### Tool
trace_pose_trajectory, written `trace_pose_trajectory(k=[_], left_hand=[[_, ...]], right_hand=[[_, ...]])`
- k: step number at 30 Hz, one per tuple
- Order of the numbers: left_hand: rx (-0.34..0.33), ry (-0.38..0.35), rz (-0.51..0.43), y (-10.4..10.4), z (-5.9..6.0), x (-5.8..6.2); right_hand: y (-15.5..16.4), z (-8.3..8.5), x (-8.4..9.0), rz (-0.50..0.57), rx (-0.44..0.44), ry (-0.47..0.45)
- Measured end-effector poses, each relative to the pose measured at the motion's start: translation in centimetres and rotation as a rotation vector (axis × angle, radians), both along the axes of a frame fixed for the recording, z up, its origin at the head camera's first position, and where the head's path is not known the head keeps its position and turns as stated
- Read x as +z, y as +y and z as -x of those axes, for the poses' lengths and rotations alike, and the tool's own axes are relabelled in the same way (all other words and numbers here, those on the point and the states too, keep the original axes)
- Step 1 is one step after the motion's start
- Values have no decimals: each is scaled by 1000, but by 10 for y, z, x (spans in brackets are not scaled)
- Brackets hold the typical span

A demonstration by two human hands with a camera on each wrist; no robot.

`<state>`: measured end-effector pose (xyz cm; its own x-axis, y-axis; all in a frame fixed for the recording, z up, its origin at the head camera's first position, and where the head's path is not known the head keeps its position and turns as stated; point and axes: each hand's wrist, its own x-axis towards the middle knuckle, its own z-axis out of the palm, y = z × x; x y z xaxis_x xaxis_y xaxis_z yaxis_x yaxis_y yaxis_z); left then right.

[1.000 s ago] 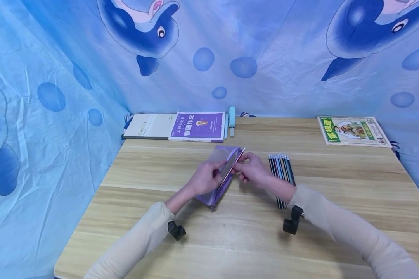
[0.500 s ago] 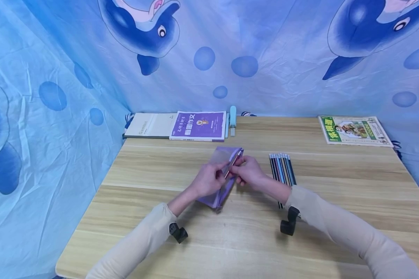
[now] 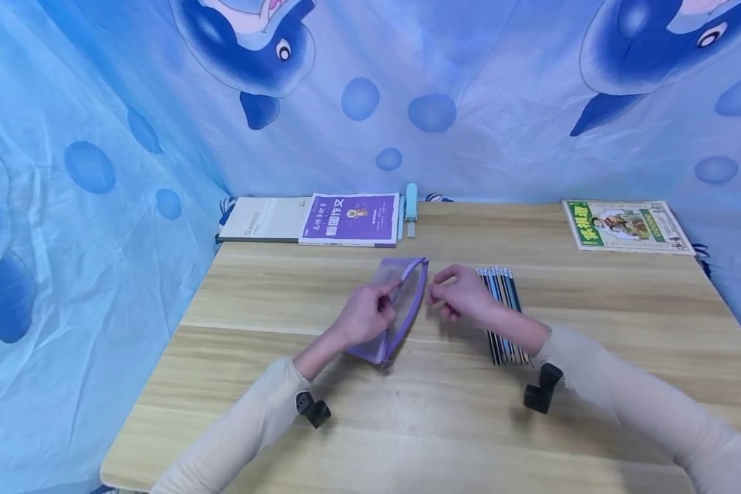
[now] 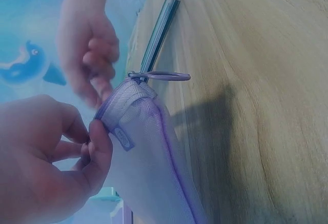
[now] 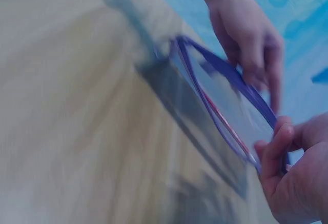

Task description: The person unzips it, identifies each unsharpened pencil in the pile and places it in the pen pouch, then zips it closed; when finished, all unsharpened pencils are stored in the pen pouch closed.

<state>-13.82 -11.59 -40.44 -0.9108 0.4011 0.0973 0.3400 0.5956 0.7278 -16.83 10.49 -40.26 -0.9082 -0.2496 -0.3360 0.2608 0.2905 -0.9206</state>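
Observation:
A purple mesh pouch [image 3: 397, 274] stands on edge at the middle of the wooden table [image 3: 407, 425], its mouth held open. My left hand [image 3: 366, 317] pinches the pouch's rim [image 4: 115, 131] between thumb and fingers. My right hand [image 3: 463, 296] hovers just right of the pouch, fingers loosely curled and holding nothing. A red pencil [image 5: 220, 116] shows through the mesh inside the pouch [image 5: 230, 106]. A row of several dark and blue pencils [image 3: 503, 283] lies flat beside my right hand, partly hidden by the wrist.
At the back left lie a pale book [image 3: 264, 219], a purple book [image 3: 352, 219] and a light blue tool [image 3: 411, 206]. A green book [image 3: 626, 226] sits at the back right. Blue dolphin cloth hangs behind and at both sides.
The pencil my right hand held at the pouch's mouth has slid inside. That hand has let go and drawn away to the right, towards the pencil row. The left hand kept its hold.

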Motion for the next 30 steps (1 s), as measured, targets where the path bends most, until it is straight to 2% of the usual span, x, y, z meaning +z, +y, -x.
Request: trace_pose_trajectory(k=[6, 9, 13, 23, 30], left_hand=[[6, 14, 12, -3, 1, 1], [6, 25, 18, -4, 2, 0], [6, 34, 20, -3, 1, -1], [9, -7, 11, 1, 1, -1], [3, -1, 12, 2, 1, -2]], right_hand=[[45, 10, 6, -258, 112, 115], [60, 11, 3, -336, 157, 153], [69, 10, -1, -375, 193, 162], [74, 8, -5, -432, 194, 203], [71, 8, -8, -513, 213, 240]])
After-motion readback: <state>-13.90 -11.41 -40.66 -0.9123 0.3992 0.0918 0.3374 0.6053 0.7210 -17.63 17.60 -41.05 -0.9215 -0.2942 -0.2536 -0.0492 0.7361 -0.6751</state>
